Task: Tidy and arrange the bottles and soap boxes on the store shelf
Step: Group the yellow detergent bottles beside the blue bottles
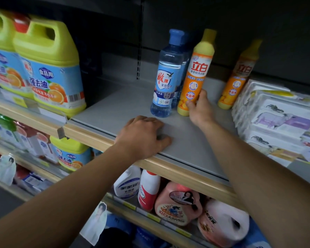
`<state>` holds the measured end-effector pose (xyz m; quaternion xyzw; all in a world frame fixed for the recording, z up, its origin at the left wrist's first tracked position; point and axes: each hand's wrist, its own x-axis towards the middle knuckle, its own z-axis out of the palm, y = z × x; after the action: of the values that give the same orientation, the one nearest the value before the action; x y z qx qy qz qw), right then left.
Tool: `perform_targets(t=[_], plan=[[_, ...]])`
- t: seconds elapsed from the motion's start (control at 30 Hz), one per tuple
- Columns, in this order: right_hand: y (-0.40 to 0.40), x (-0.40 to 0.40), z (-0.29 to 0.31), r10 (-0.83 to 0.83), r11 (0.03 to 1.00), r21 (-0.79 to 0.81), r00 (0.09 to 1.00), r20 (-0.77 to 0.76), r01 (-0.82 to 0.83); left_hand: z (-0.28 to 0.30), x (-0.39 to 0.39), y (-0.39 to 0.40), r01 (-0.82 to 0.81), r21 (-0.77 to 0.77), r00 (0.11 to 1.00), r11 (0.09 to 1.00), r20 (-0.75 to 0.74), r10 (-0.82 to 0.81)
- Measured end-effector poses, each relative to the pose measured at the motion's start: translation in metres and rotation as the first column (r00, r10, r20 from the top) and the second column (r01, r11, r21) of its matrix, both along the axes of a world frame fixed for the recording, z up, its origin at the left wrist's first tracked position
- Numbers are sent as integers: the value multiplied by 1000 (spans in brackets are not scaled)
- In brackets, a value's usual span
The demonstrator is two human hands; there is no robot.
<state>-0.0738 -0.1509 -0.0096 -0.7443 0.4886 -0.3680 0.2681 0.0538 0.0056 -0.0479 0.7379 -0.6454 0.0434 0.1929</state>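
On the grey shelf (125, 106) an orange-and-yellow dish soap bottle (198, 68) stands upright, and my right hand (200, 109) grips its lower part. Just left of it stands a clear blue bottle (166, 77), with another blue bottle partly hidden behind. A second orange bottle (240, 76) stands further right, apart from my hand. White soap boxes (276, 120) are stacked at the right end of the shelf. My left hand (143, 135) rests on the shelf near its front edge, fingers loosely bent, holding nothing.
Big yellow-green detergent jugs (48, 68) fill the shelf's left end. A wooden front lip (186, 174) edges the shelf. The lower shelf holds white, red and pink detergent bottles (177, 204). Bare shelf lies between the jugs and the blue bottle.
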Motion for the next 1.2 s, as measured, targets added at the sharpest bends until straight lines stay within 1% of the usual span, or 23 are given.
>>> perform_targets(t=[0.33, 0.53, 0.6, 0.73, 0.77, 0.83, 0.9, 0.93, 1.0, 1.07, 1.13, 1.2], plan=[[-3, 5, -1, 2, 999, 42, 1000, 7, -2, -1, 1, 0, -1, -13, 1000, 1000, -10, 1], [1, -3, 14, -7, 993, 115, 995, -102, 19, -1, 1, 0, -9, -20, 1000, 1000, -20, 9], [7, -12, 23, -7, 999, 44, 991, -130, 12, 0, 0, 1, -12, -20, 1000, 1000, -23, 11], [22, -42, 53, 20, 978, -201, 985, -173, -56, 6, -4, 4, -21, -12, 1000, 1000, -9, 21], [24, -54, 62, 13, 966, -252, 986, -169, -56, 8, -5, 4, -21, -6, 1000, 1000, 2, 21], [23, -82, 76, -62, 931, -365, 982, -178, -8, 12, -10, 4, -30, 1, 999, 1000, -13, 30], [16, -114, 87, -176, 896, -440, 956, -233, 57, 19, -18, 1, -23, -2, 996, 1000, -83, 22], [11, -130, 90, -231, 891, -446, 932, -279, 87, 23, -24, -3, -6, -8, 992, 1000, -129, 5], [1, -159, 94, -301, 911, -389, 868, -395, 139, 33, -36, -13, 39, -59, 975, 998, -216, -51], [-6, -178, 93, -290, 941, -308, 802, -522, 140, 45, -51, -28, 57, -147, 955, 988, -280, -97], [-8, -185, 89, -244, 962, -255, 734, -633, 100, 58, -66, -46, 63, -221, 933, 973, -332, -136], [-9, -185, 85, -265, 955, -280, 702, -661, 97, 71, -81, -68, 67, -264, 911, 962, -377, -167]])
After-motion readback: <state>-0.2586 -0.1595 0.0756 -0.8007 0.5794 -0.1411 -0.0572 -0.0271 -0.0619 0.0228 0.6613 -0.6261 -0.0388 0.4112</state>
